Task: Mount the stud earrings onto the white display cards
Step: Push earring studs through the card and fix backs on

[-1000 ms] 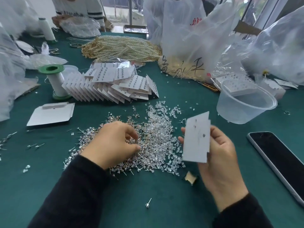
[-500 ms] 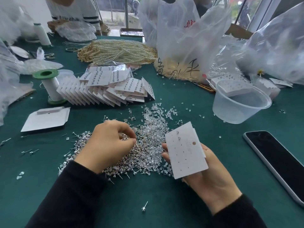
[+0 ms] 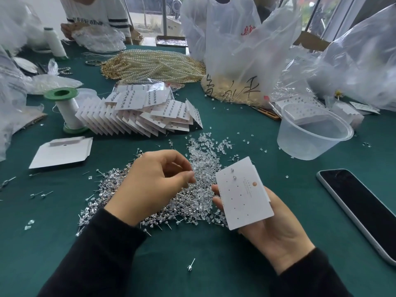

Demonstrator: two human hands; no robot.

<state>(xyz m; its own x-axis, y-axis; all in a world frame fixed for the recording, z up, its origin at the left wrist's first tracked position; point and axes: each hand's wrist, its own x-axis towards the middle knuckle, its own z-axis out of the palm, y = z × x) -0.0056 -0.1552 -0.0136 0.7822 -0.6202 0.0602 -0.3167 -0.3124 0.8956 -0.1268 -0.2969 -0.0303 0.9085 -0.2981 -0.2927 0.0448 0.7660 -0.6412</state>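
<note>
On the green table [image 3: 214,264], the left hand [image 3: 154,185] has lifted off the pile of stud earrings [image 3: 188,202] it was digging in half a second ago and now hangs just above it, close to the white card [image 3: 244,196]. The card has barely moved. A second ago it stood edge-up; now it lies face up.

The right hand [image 3: 276,236] is palm up, with the card resting across it and its fingertips [image 3: 216,189] curled round the card's left edge. The left hand's fingers are curled, thumb and forefinger tips pressed together. Blur hides whether a stud sits between them. Two mounted studs [image 3: 232,169] sit in the card's top holes.

Big plastic bags [image 3: 242,50] crowd the far side beside a heap of pearl strands [image 3: 154,65]. A person [image 3: 96,13] sits across the table. Nearer lie a fanned stack of filled cards [image 3: 139,116], a clear tub [image 3: 310,142], a phone [image 3: 360,206], a green spool [image 3: 68,110], a folded blank card [image 3: 62,152], and one loose stud [image 3: 190,265] near the front.
</note>
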